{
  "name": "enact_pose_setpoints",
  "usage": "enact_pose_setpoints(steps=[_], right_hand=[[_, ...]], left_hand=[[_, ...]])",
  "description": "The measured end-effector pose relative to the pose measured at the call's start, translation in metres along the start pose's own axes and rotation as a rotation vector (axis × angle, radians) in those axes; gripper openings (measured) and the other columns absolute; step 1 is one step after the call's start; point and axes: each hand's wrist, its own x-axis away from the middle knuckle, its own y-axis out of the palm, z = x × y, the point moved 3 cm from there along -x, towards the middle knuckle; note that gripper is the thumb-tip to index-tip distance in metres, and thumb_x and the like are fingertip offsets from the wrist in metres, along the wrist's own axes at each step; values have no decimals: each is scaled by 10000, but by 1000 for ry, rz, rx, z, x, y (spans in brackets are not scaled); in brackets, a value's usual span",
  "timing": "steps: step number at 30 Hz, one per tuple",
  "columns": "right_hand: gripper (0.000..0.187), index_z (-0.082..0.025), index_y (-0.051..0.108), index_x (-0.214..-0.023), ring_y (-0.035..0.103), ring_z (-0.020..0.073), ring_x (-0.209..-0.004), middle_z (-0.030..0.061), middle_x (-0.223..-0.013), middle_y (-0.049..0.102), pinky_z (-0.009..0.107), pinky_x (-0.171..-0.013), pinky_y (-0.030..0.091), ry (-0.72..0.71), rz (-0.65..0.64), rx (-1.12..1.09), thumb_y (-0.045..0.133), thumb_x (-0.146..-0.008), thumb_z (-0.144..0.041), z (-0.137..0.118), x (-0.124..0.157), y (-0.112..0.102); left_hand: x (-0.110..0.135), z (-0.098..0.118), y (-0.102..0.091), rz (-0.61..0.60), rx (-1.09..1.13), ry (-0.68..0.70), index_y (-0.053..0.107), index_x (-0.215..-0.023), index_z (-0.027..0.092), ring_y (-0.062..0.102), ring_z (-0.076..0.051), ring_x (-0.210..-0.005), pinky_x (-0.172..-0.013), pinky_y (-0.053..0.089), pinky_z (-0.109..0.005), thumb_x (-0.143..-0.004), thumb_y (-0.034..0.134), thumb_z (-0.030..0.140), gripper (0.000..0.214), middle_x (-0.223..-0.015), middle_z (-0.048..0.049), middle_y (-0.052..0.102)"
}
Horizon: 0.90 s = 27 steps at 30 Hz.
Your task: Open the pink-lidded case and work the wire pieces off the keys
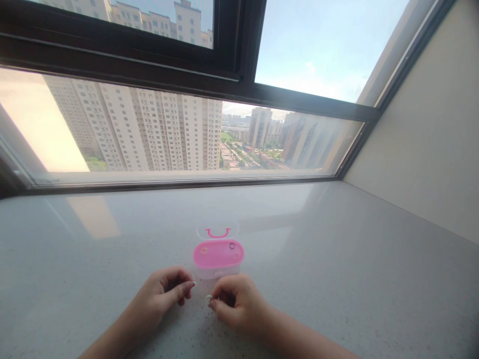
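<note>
The left hand point(159, 294) had its thumb and forefinger pressed together, and at their tips they pinched a small white piece point(194, 283). The right hand point(239, 304) was closed in the same manner, with a pale curved bit point(208, 298) between its thumb and forefinger. Both pinches were near each other, but apart, a little above or upon the speckled counter point(337, 279); the height I could not tell. Whether the two held pieces were of one kind was also too small to tell.

Just beyond the fingertips stood the box point(217, 272), with clear sides and a pink top surface point(219, 258). On this surface, ahead of the left grip, lay a yellowish loop point(204, 251); ahead of the right grip lay a dark loop point(234, 246) and, closer to the hand, a faint loop point(235, 256). Farther from the grips, right behind the box, rested a clear part with a pink handle point(218, 236).

In my judgement the work was somewhere in its middle: the clear part was already off the box, and three loops were set out on the pink surface. The pieces in the fingers were not yet released, so the handling of them remained unfinished.
</note>
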Motion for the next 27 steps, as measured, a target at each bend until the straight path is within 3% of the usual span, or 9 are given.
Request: enact_pose_setpoints(steps=[27], right_hand=[[71,-119,631,-627,303,50,-429,-62,-472,386,176,-404,213,-19,8,-35,582,-674,-136,2,-1,1]], left_hand=[[-3,-13,-1,0,104,2,596,-707,146,519,-148,-583,-575,409,-253,-779,592,351,218,-618,7,580]])
